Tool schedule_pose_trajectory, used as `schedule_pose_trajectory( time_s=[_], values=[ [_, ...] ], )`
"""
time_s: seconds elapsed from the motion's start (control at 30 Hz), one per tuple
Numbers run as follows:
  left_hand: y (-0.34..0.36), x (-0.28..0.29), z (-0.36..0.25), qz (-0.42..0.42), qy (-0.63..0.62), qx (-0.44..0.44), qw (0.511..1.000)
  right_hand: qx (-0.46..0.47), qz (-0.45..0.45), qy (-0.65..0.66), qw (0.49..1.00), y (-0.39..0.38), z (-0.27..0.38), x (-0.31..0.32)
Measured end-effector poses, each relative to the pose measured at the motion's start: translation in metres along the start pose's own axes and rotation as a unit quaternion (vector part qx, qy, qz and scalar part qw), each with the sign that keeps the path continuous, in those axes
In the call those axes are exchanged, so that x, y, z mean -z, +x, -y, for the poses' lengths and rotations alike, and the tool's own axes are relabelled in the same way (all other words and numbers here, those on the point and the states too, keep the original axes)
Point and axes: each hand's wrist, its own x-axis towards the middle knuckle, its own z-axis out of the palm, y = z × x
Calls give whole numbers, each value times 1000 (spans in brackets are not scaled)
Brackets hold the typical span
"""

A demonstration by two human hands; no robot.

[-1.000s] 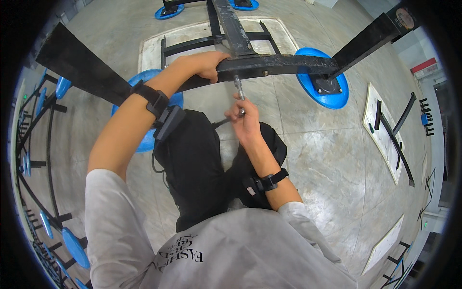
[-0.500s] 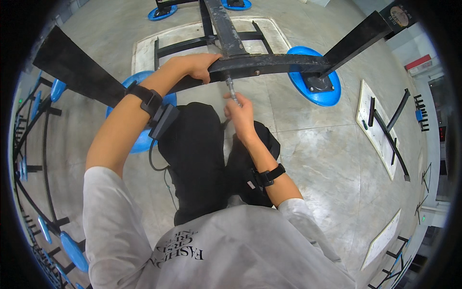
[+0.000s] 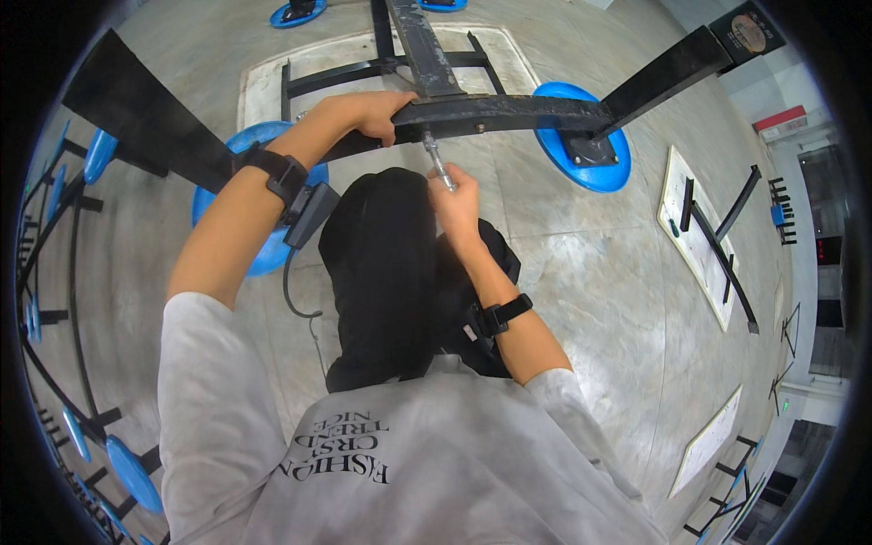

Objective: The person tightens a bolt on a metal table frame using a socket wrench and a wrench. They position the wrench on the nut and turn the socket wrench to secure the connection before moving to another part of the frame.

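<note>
A curved black metal crossbar [image 3: 527, 113] spans the space ahead of me, joined to a long black beam [image 3: 425, 53] that runs away from me. My left hand [image 3: 375, 114] is wrapped over the crossbar, left of that joint, with the thumb on the near face. In the closed fingers of my right hand [image 3: 457, 202] is a silvery socket wrench [image 3: 437, 161]. Its head touches the near face of the crossbar just below the joint. A bolt [image 3: 481, 128] shows on the same face farther right. The fitting under the wrench's head is hidden.
Blue round discs [image 3: 556, 150] with black brackets sit at the crossbar's ends. Black posts [image 3: 668, 77] slant up on both sides. White boards [image 3: 670, 202] with black frame parts lie on the grey floor. Racks with blue discs [image 3: 134, 474] stand left. A cable [image 3: 289, 286] hangs from my left wrist device.
The whole view has shifted slightly, the frame now sitting a little higher and farther left. My left hand keeps its hold, and the wrench stays against the crossbar with its handle angled slightly differently.
</note>
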Motion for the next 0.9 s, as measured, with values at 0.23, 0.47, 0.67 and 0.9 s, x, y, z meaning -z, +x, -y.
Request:
schedule_pose_trajectory(
  time_s=[0.23, 0.47, 0.67, 0.9],
  values=[
    [2, 1, -4, -4, -34, -38, 999, 50, -36, -156, 986, -6, 21, 4],
    [7, -7, 11, -29, -46, -63, 997, 126, -25, -419, 899, -6, 30, 0],
    [7, -3, 5, -5, -83, -68, 994, 144, 23, -501, 853, -5, 36, 4],
    [-1, -5, 5, -51, -109, -87, 989, 114, -8, -361, 926, -2, 31, 2]
  ],
)
